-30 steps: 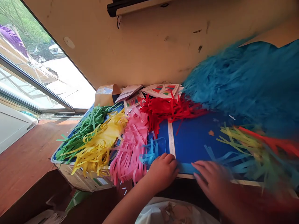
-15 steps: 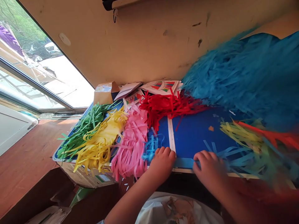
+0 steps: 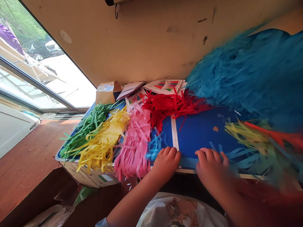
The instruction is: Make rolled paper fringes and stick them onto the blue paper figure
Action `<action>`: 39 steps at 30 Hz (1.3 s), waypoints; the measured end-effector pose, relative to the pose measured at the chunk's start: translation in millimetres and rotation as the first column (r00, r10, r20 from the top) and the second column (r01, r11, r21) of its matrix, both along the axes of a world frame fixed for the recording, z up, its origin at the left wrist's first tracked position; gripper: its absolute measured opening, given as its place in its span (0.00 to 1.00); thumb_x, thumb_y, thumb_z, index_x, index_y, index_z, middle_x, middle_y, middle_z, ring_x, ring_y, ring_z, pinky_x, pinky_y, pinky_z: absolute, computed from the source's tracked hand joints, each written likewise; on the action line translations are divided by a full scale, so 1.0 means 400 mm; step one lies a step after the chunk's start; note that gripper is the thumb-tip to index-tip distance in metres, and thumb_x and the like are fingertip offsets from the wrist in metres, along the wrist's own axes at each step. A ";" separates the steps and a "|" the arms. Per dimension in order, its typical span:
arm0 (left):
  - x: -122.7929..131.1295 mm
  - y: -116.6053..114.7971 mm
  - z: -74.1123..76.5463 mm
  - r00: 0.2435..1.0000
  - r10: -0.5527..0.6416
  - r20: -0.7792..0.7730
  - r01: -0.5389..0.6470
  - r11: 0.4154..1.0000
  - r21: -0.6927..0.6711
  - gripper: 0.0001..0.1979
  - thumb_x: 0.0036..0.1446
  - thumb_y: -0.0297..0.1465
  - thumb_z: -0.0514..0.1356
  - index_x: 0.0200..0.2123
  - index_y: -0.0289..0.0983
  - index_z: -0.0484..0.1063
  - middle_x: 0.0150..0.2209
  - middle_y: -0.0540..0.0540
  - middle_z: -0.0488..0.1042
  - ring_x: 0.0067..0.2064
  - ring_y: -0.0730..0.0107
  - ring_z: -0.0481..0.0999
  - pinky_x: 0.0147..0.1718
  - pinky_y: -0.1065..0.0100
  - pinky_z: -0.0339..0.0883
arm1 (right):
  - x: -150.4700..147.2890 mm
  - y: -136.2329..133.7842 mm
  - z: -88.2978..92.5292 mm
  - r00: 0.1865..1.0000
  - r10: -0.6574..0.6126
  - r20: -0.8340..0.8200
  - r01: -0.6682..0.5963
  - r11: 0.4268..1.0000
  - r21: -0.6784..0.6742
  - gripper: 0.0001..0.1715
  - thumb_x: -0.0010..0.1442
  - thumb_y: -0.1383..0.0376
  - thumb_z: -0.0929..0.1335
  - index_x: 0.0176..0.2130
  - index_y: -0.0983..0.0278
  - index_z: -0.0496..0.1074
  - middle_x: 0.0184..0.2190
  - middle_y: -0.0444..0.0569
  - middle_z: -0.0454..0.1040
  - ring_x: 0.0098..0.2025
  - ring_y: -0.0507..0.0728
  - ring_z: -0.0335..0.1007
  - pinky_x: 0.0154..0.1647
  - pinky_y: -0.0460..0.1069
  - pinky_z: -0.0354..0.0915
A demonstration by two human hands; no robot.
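A blue tissue-paper fringe (image 3: 188,162) lies along the table's front edge, its plain band stretched between my two hands. Curled fingers of my left hand (image 3: 167,162) press on the band's left part, beside loose blue strips. My right hand (image 3: 210,164) grips the band farther right, its fingers bent over it and the thumb hidden. More pale blue strips spread out to the right of that hand, blurred. Just left of my left hand lies a pink fringe (image 3: 136,142), then a yellow fringe (image 3: 104,138) and a green fringe (image 3: 87,129).
Red fringe (image 3: 170,105) lies behind, near printed papers (image 3: 163,85) and a brown box (image 3: 107,91). A big blue paper heap (image 3: 248,75) fills the back right of the blue table (image 3: 196,132). Yellow and orange strips (image 3: 248,134) lie at right. An open carton (image 3: 40,192) stands below left.
My right hand's fingers have shifted forward over the blue band, and its thumb is no longer visible. My left hand stays nearly in place. The view has shifted slightly.
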State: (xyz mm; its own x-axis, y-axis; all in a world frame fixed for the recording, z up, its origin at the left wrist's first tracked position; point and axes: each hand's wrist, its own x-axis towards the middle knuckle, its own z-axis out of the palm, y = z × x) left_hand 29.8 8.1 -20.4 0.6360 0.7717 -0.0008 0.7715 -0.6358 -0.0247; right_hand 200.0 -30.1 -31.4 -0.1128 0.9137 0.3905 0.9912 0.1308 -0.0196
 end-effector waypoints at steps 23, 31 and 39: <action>0.020 -0.030 -0.048 0.971 0.051 0.235 -0.142 0.909 0.391 0.15 0.59 0.25 0.48 0.48 0.31 0.67 0.57 0.37 0.63 0.58 0.55 0.61 0.49 0.58 0.61 | 0.014 -0.071 -0.110 0.984 0.031 0.176 -0.032 1.000 -0.001 0.38 0.63 0.54 0.48 0.55 0.81 0.59 0.58 0.69 0.55 0.60 0.67 0.50 0.58 0.68 0.40; 0.001 -0.082 -0.075 0.955 -0.273 0.113 0.241 0.942 0.235 0.22 0.62 0.39 0.47 0.54 0.32 0.62 0.59 0.44 0.62 0.60 0.63 0.59 0.54 0.64 0.56 | 0.012 -0.071 -0.101 0.988 0.031 0.150 -0.036 0.999 0.032 0.34 0.63 0.57 0.49 0.55 0.79 0.58 0.58 0.67 0.57 0.59 0.66 0.53 0.57 0.68 0.43; -0.035 -0.098 -0.062 0.946 -0.267 0.184 0.215 0.941 0.262 0.14 0.64 0.29 0.47 0.47 0.34 0.68 0.50 0.46 0.71 0.50 0.66 0.68 0.43 0.66 0.65 | -0.018 -0.077 -0.083 0.981 0.186 -0.055 -0.164 0.948 0.273 0.24 0.60 0.57 0.61 0.52 0.66 0.65 0.52 0.57 0.68 0.51 0.59 0.65 0.59 0.61 0.43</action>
